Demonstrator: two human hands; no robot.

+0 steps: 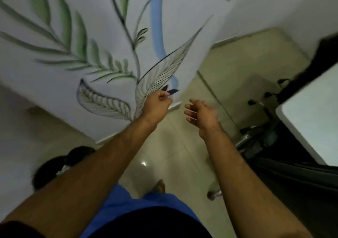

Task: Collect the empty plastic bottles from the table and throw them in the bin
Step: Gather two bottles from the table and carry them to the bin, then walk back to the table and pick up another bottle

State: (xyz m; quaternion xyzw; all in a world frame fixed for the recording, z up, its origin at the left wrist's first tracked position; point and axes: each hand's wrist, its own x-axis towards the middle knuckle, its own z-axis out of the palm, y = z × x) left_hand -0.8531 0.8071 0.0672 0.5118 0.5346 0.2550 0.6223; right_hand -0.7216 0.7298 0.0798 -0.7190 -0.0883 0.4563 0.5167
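No plastic bottle shows in the head view. My left hand (158, 102) is stretched out over the floor in front of a painted wall, its fingers curled in with nothing visible in them. My right hand (200, 113) hangs beside it, a little to the right, palm turned inward and fingers spread, holding nothing. A white table (311, 120) cuts into the right edge of the picture. A black bin with a black bag (54, 164) stands low at the left, partly hidden behind my left forearm. The picture is blurred by motion.
A white wall painted with green leaves (91, 54) fills the left and centre. Pale floor tiles (237, 69) run ahead and to the right. Dark chair or table legs with metal parts (259, 139) stand under the table's edge. My blue shorts and one foot (160, 186) show below.
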